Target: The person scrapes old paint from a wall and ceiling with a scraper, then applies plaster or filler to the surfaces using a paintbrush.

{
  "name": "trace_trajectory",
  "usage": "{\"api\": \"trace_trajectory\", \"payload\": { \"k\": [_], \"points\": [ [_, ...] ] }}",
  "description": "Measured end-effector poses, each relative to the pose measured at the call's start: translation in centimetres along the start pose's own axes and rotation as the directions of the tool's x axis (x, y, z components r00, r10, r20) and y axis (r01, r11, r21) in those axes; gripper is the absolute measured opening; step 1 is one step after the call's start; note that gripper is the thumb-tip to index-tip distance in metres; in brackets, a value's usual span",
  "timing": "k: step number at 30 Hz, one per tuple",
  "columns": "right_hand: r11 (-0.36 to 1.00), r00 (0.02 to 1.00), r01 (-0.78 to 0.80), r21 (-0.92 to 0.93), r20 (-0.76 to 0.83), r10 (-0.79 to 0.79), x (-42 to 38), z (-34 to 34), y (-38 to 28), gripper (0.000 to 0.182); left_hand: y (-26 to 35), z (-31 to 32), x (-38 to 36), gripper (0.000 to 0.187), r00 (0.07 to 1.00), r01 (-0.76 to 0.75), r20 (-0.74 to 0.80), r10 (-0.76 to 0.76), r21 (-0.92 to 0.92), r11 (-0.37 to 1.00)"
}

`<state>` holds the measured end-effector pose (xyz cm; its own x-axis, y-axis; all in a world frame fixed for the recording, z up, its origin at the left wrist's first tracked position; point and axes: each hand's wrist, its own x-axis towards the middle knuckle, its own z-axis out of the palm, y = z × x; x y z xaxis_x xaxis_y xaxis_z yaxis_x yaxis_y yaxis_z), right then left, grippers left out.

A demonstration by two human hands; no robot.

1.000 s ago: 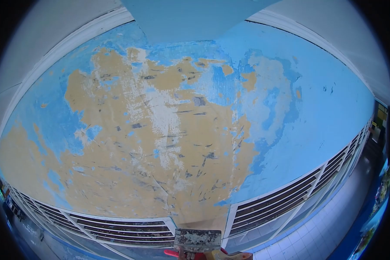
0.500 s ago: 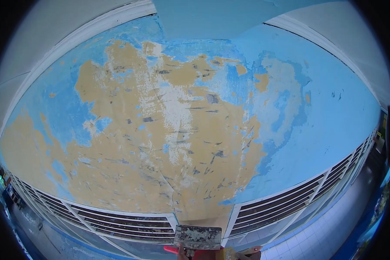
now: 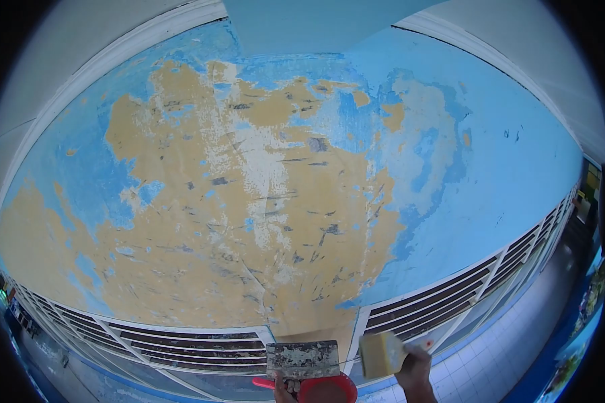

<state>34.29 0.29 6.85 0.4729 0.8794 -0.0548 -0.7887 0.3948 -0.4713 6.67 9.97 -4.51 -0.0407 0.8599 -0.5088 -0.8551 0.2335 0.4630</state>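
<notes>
At the bottom edge of the wide blue wall with large peeled tan patches (image 3: 181,228), we hold a broad rectangular metal scraper, mottled grey and black (image 3: 302,359), in our left hand (image 3: 288,391), its fingers bunched together just below the blade. The round red plastic container (image 3: 329,389) sits right behind and below the scraper, with a red handle poking out to the left; we cannot tell whether our left hand grips it too. Our right hand (image 3: 415,373) is closed around the handle of a wide flat brush with pale yellow bristles (image 3: 381,354). We have the brush tilted, its bristles pointing left, near the red container and apart from the scraper. White slatted window frames (image 3: 444,312) run below the wall on both sides, and a smooth pale blue beam (image 3: 316,27) spans above it.
</notes>
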Motion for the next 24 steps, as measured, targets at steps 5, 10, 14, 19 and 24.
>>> {"api": "trace_trajectory", "payload": {
  "k": [5,10,14,19,24],
  "points": [
    [0.993,0.966,0.117,0.009,0.231,-0.116,2.9,13.1,-6.7,0.042,-0.3,-1.3,0.3,0.041,0.993,-0.024,0.116,0.017,0.057,0.998],
    [0.769,0.715,0.632,-0.097,0.457,-0.529,5.4,25.6,-11.7,0.041,-0.8,-2.7,0.2,0.041,0.969,-0.076,0.242,0.054,0.082,0.994],
    [0.55,0.509,0.831,-0.084,0.516,-0.689,7.4,35.7,-14.0,0.043,-1.1,-2.3,-1.0,0.042,0.96,-0.087,0.274,0.058,0.095,0.992],
    [0.401,0.333,0.916,-0.009,0.571,-0.75,11.0,41.9,-15.5,0.039,-1.4,-1.6,-2.1,0.042,0.964,-0.011,0.266,-0.018,0.109,0.994],
    [0.167,0.17,0.985,-0.035,0.298,-0.939,13.7,41.0,-22.9,0.033,-1.0,-0.9,-2.7,0.018,0.957,-0.085,0.289,0.039,0.146,0.986]
  ]
}}
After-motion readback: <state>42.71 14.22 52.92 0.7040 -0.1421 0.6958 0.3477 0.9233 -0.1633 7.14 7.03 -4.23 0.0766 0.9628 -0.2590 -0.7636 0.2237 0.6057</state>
